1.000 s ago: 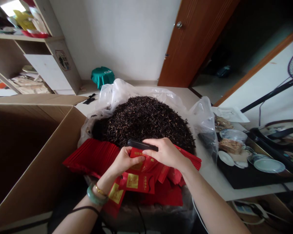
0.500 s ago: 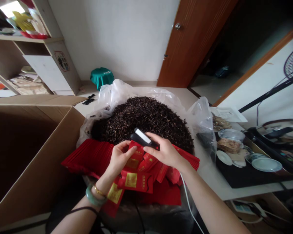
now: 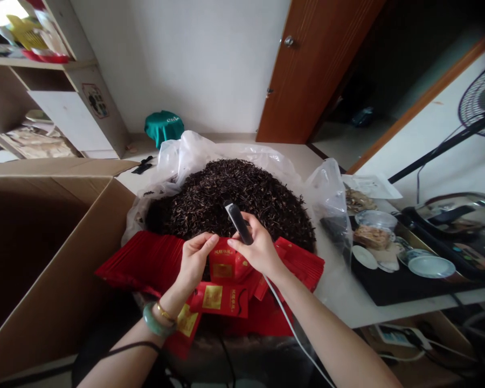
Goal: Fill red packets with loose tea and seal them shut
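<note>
My left hand pinches the upper left corner of a red tea packet with gold lettering and a gold window. The thumb of my right hand lies at the packet's upper right edge. In that same hand is a black hand-held bag sealer, its tip tilted up and to the left; the fingers hide its lower end. A white cord runs down from this hand. More red packets lie below the hands. A heap of dark tea leaves rises just behind them.
A row of stacked red packets stands at the left, with others at the right. Clear plastic surrounds the heap. A big cardboard box is at the left; bowls and a dish sit on a black mat at the right.
The bag sealer has swung more upright in my right hand, its jaws no longer seen spread. The packet between my hands now faces me flatter. The whole view has shifted slightly.
</note>
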Demonstrator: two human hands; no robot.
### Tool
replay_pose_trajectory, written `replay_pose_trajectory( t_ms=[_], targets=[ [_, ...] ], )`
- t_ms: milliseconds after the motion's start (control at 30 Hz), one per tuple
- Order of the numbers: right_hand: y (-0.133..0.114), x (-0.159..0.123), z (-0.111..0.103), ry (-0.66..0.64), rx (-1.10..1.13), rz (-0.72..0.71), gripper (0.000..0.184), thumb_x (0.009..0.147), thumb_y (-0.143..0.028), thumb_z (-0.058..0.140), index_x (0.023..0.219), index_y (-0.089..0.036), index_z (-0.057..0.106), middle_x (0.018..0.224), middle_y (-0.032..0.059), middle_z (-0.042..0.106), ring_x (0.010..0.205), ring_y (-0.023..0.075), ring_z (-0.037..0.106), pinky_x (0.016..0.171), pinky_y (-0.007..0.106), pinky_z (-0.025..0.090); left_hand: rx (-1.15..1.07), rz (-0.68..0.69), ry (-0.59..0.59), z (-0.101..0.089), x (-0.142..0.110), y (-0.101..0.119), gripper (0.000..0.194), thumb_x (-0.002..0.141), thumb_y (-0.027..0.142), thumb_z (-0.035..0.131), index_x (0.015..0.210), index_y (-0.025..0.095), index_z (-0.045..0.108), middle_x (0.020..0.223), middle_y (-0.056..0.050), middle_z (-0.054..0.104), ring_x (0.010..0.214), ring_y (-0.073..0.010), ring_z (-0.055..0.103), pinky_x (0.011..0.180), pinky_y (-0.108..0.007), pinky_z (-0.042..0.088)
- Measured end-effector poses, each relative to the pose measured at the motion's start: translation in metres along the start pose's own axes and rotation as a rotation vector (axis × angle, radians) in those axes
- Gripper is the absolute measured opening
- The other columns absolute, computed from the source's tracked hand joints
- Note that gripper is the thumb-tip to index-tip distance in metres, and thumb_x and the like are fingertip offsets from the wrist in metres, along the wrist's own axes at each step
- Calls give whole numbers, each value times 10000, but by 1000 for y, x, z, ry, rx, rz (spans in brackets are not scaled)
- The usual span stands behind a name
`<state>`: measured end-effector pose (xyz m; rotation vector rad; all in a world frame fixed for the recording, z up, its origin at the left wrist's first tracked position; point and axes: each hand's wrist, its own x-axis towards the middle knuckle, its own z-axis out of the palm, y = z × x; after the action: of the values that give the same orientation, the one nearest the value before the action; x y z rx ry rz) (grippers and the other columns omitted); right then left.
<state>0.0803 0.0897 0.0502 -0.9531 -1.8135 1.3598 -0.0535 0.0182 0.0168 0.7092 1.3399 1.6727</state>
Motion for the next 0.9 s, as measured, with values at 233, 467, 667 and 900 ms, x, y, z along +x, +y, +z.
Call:
replay_pose_trajectory(
  t_ms=[233,467,667,900],
  targets=[
    [-2,-1,1,-13,-126,-135,440,741,-202,579,1175,-218,513,712,-31,618,652,148,603,680,291,499,206,123,-59,-6,0,11,284,711,426,694,746,147,725,715,-31,697,663,-149,608,618,-229,478],
    [-8,1,-8,-87,-205,-109,399,790,-287,590,1177,-204,542,819,10,691,740,170,647,712,289,501,402,265,-70,-13,5,15,222,718,368,684,667,152,696,669,-22,694,623,-141,606,610,-225,479],
    [-16,12,-53,-196,-782,156,163,736,-274,670,873,-195,628,810,37,702,771,204,655,661,263,429,714,486,-80,-22,12,19,322,878,354,496,736,145,696,693,-33,682,619,-122,594,591,-210,437],
    [0,13,-50,-465,-1079,227,361,667,-338,740,926,-183,542,941,95,680,847,255,649,604,264,382,986,424,-152,-31,23,19,367,915,336,403,902,146,717,844,-74,730,785,-187,672,723,-262,487]
  ],
)
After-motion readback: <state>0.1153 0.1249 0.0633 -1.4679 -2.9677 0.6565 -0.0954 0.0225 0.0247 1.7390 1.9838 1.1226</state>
